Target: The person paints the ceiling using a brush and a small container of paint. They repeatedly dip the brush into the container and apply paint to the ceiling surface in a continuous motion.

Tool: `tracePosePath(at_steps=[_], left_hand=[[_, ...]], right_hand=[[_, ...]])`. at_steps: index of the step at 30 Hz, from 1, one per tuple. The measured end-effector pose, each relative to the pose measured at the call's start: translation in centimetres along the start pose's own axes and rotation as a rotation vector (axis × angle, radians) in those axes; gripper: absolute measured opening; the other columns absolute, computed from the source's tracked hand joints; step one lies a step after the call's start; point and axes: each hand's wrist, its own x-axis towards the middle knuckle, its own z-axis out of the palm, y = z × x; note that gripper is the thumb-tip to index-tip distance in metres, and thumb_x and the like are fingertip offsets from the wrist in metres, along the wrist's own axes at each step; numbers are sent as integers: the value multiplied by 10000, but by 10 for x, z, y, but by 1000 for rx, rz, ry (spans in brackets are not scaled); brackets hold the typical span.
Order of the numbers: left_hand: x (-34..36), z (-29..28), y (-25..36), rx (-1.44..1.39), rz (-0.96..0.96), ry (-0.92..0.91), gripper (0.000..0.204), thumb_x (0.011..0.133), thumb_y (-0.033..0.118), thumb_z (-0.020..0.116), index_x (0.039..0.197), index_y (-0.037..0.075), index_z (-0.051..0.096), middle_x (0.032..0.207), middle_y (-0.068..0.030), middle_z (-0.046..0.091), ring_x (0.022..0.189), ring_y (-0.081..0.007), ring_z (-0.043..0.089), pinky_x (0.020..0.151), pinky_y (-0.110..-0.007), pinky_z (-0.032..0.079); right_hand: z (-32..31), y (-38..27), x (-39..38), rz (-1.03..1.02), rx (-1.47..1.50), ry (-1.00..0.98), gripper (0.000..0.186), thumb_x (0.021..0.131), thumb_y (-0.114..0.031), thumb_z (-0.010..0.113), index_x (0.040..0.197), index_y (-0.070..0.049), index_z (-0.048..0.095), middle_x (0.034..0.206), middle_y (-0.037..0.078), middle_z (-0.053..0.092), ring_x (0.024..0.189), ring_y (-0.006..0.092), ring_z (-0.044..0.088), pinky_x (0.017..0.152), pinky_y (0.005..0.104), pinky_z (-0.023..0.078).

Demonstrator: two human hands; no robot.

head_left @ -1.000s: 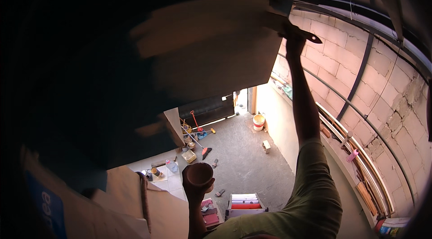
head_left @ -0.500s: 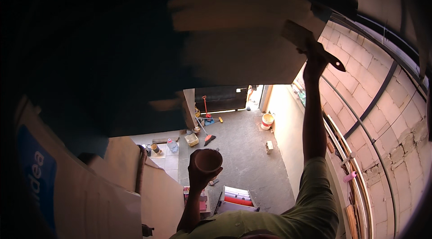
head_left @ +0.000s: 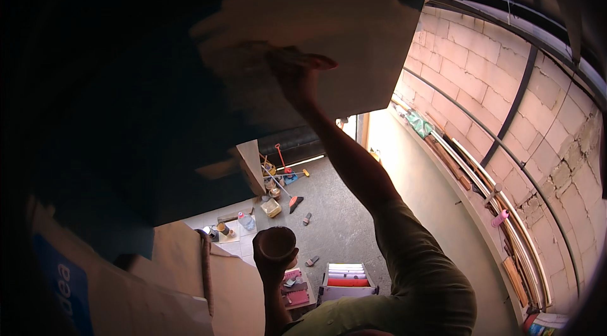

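My right hand (head_left: 296, 80) is raised to a large overhead panel (head_left: 354, 89), closed round a wide flat paintbrush (head_left: 319, 61) whose bristle end lies against the underside, blurred and dark. The panel shows dark blue-green areas beside paler, streaky brownish patches where the brush is. Lower down, my left hand (head_left: 269, 265) is wrapped round a round, open, brownish container (head_left: 276, 242), held upright below the panel. What is inside it is too dim to make out.
Far below, the concrete floor (head_left: 341, 228) holds a broom (head_left: 296, 204), sandals (head_left: 307, 218), tubs (head_left: 271, 207) and a red-and-white striped object (head_left: 346, 279). Bottles (head_left: 246, 222) stand on tiles at left. A block wall (head_left: 480, 83) with long lengths of trim (head_left: 512, 235) on a ledge runs along the right.
My right hand and brush have swept leftward from the panel's right edge to its middle. The view has shifted a little, while my left hand still holds the container low.
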Motion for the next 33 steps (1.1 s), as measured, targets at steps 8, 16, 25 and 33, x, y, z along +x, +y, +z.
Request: tracePosePath(at_steps=[8,16,25,33], left_hand=[[0,7,13,104,29,-41,827,523,159,928,1210,35,486,1120,-120,608,1032,-252,611,899,-375,501],[4,19,9,114,83,-116,838,539,226,937,1218,47,478,1136,-140,620,1037,-263,632,884,-384,523],[1,8,25,185,90,-52,815,511,71,909,1208,39,488,1121,-104,609,1023,-229,612,912,-368,500],[-4,-6,11,18,15,-33,795,509,-15,871,1201,44,483,1105,-102,603,999,-211,614,881,-368,524]], right_hand=[[-259,180,-19,564,43,284,294,929,-239,636,998,46,658,783,95,680,646,152,660,618,269,521],[-263,137,-9,432,37,252,301,940,-253,616,921,46,638,769,101,656,635,159,644,623,298,524],[9,-48,22,377,538,-134,217,881,-203,676,950,-14,593,892,58,618,768,160,624,645,301,505],[58,-46,51,-20,182,32,121,898,-165,623,866,-53,653,874,75,602,846,192,612,697,295,471]])
